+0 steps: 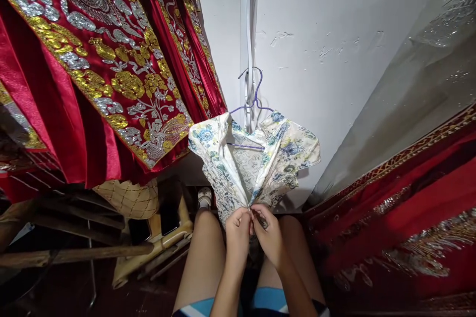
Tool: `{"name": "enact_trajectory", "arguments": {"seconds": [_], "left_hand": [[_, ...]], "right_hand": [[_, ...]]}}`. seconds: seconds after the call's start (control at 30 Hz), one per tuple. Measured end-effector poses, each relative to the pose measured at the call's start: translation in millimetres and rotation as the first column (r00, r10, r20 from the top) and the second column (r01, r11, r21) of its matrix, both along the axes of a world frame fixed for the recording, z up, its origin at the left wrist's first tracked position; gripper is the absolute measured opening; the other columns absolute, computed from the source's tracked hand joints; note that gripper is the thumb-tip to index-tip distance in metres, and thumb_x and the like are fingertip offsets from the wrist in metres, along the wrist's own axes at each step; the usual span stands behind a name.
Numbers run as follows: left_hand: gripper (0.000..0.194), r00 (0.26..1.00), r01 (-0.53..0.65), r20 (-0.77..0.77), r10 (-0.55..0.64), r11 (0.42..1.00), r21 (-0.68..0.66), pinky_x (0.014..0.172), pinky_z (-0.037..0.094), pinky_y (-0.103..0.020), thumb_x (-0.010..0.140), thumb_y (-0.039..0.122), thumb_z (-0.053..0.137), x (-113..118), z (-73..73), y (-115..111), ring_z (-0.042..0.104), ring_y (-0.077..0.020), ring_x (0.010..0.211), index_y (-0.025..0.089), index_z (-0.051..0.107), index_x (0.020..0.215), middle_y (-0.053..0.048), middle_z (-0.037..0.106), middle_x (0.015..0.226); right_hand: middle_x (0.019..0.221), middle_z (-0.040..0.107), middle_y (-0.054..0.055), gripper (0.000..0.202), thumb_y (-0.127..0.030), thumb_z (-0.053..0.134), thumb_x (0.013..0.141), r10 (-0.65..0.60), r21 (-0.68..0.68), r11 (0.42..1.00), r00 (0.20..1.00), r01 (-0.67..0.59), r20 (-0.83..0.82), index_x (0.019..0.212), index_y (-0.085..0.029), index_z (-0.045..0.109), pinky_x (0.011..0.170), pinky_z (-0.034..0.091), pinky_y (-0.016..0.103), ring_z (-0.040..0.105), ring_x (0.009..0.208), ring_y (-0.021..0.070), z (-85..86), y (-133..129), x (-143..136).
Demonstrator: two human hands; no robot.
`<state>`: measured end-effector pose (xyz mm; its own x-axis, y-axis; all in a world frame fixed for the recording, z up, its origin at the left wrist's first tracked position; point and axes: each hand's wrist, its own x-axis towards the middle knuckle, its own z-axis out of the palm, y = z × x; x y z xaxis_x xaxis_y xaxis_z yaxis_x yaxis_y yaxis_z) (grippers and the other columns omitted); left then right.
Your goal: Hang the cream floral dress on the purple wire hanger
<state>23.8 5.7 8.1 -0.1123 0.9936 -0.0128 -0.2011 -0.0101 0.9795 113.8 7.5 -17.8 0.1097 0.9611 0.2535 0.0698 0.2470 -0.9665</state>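
A white floral shirt (219, 173) with blue and yellow flowers hangs on a purple hanger (256, 94). Its collar and upper front lie apart in a V, so the inside of the back shows. At the bottom of that V, my left hand (238, 223) pinches one front edge. Close beside it, my right hand (267, 228) pinches the other edge, and the fingertips of both hands meet. Whatever small fastener may be between the fingers is hidden. The lower part of the shirt falls behind my hands, between my knees.
Red garments with gold and silver embroidery (130, 84) hang at the left. Below them stand a bamboo chair (163, 247) and a dark phone-like object (169, 218). A white wall (316, 25) rises ahead. More red embroidered cloth (409, 218) hangs at the right, partly under clear plastic (386, 109).
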Motion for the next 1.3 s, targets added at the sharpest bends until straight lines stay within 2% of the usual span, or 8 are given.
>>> {"name": "enact_trajectory", "arguments": {"seconds": [0.23,0.43,0.6,0.73,0.87,1.1,1.2,1.3], "left_hand": [[0.030,0.988,0.047,-0.153,-0.035,0.996,0.081,0.050,0.027,-0.024,0.085,0.038,0.055,-6,11.1,-4,0.031,-0.0101,0.050,0.019,0.050,0.062,0.006,0.037,0.052],[0.030,0.976,0.158,-0.161,-0.144,0.984,0.079,0.052,0.027,-0.023,0.088,0.037,0.056,-6,18.1,-10,0.034,-0.0098,0.052,0.019,0.049,0.065,0.005,0.040,0.055],[0.031,0.972,0.216,-0.105,-0.209,0.974,0.067,0.051,0.027,-0.022,0.089,0.040,0.056,-12,19.1,-9,0.033,-0.0094,0.051,0.018,0.051,0.067,0.005,0.042,0.053],[0.033,0.983,0.181,0.045,-0.180,0.984,-0.008,0.050,0.024,-0.021,0.087,0.043,0.058,-19,16.4,-7,0.029,-0.0086,0.049,0.018,0.052,0.066,0.006,0.040,0.050],[0.030,0.985,0.160,0.069,-0.157,0.987,-0.035,0.050,0.023,-0.021,0.086,0.041,0.061,-23,15.8,-5,0.029,-0.0084,0.050,0.017,0.056,0.068,0.006,0.039,0.051],[0.026,0.986,0.163,-0.032,-0.162,0.986,0.035,0.050,0.024,-0.022,0.082,0.038,0.060,-16,26.0,-10,0.031,-0.0090,0.049,0.016,0.061,0.069,0.005,0.042,0.051],[0.024,0.983,0.125,-0.146,-0.113,0.989,0.075,0.052,0.027,-0.022,0.082,0.036,0.062,-14,29.0,-14,0.035,-0.0097,0.054,0.015,0.062,0.069,0.003,0.047,0.056],[0.027,0.950,0.149,-0.292,-0.110,0.982,0.115,0.054,0.027,-0.023,0.088,0.037,0.060,-16,29.7,-18,0.035,-0.0100,0.057,0.015,0.063,0.071,0.004,0.041,0.059]], "right_hand": [[0.085,0.070,0.006,0.026,-0.042,0.059,0.093,-0.007,-0.026,1.000,0.996,0.005,-0.088,0.084,-0.020,0.068,0.079,0.052,0.032,0.065,0.083,0.0230,16.6,-6,4],[0.082,0.071,0.006,0.029,-0.046,0.059,0.093,0.079,-0.060,0.995,0.993,-0.084,-0.089,0.088,-0.021,0.071,0.072,0.052,0.032,0.065,0.078,0.0235,31.9,-14,16],[0.076,0.069,0.005,0.029,-0.046,0.062,0.089,0.084,-0.099,0.991,0.995,-0.089,-0.052,0.078,-0.020,0.071,0.068,0.053,0.029,0.066,0.076,0.0231,46.3,-17,18],[0.087,0.075,0.008,0.027,-0.045,0.064,0.088,0.134,-0.100,0.984,0.985,-0.145,-0.111,0.088,-0.020,0.076,0.078,0.054,0.030,0.069,0.088,0.0251,40.1,-15,13],[0.092,0.076,0.009,0.027,-0.044,0.066,0.088,0.125,-0.084,0.986,0.977,-0.141,-0.174,0.093,-0.019,0.077,0.081,0.055,0.032,0.071,0.090,0.0256,28.0,-14,8],[0.082,0.075,0.007,0.020,-0.039,0.067,0.084,0.041,-0.112,0.992,0.989,-0.057,-0.142,0.083,-0.021,0.075,0.074,0.054,0.031,0.069,0.082,0.0242,31.4,-16,14],[0.078,0.073,0.005,0.021,-0.039,0.065,0.085,0.027,-0.097,0.995,0.991,-0.040,-0.132,0.079,-0.021,0.073,0.072,0.052,0.030,0.067,0.080,0.0232,38.7,-19,16],[0.072,0.069,0.004,0.023,-0.040,0.065,0.086,0.025,-0.065,0.997,0.994,-0.032,-0.106,0.076,-0.020,0.071,0.068,0.050,0.029,0.064,0.075,0.0213,43.6,-20,14]]}}
